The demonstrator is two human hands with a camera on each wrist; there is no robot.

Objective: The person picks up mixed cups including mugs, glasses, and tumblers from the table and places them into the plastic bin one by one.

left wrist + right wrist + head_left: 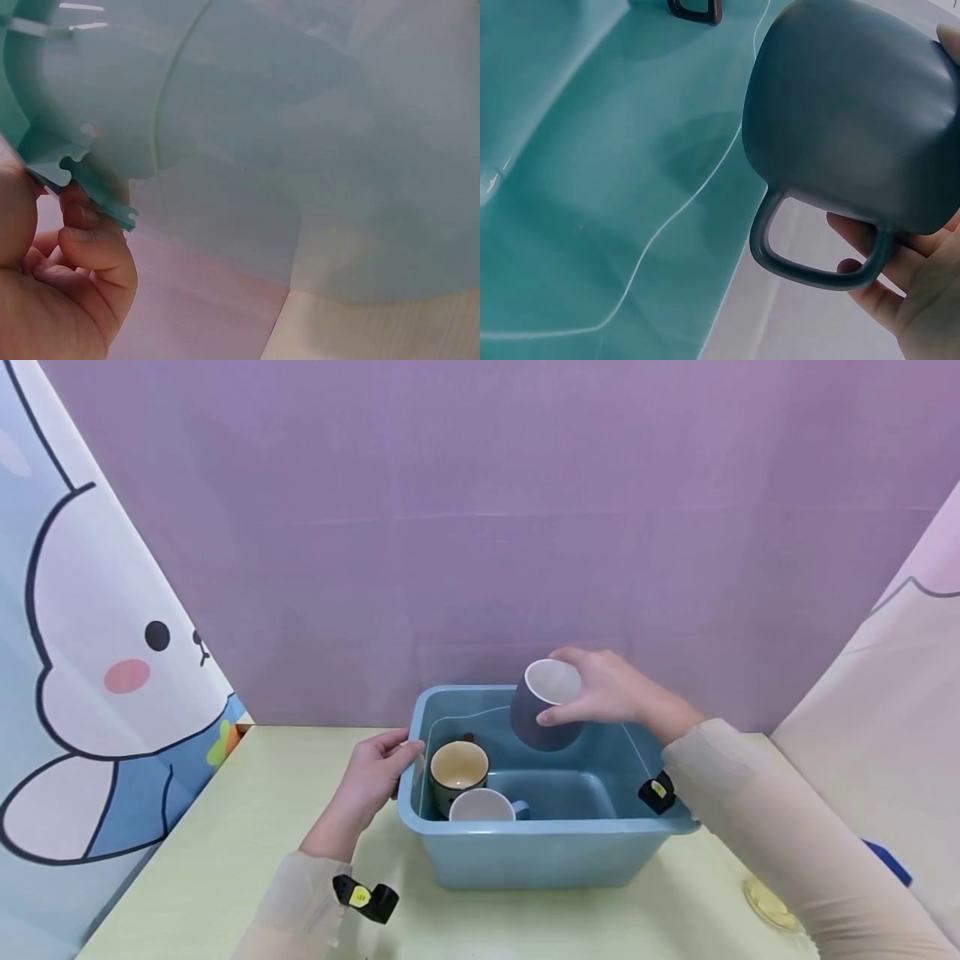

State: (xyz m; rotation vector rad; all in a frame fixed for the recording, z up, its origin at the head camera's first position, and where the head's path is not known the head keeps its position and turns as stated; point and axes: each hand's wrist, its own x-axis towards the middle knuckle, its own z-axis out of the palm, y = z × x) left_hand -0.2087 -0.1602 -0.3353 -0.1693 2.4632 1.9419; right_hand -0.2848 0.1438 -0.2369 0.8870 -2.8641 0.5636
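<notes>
My right hand (611,689) grips a dark grey-blue mug (543,718) with a pale inside, held tilted over the back of a blue plastic tub (532,852). In the right wrist view the handle of the mug (855,112) hangs toward the fingers (877,304). My left hand (375,772) pinches the tub's left rim, and the left wrist view shows its curled fingers (97,247) at the rim's underside. Inside the tub, at the left, stand a mug with a cream inside (459,766) and a white mug with a blue handle (483,806).
The tub stands on a pale yellow-green table (300,777) before a purple cloth backdrop (480,527). A round yellowish item (768,906) lies at the right, partly behind my right sleeve, with a blue object (888,862) farther right. A cartoon-print cloth (97,610) hangs at the left.
</notes>
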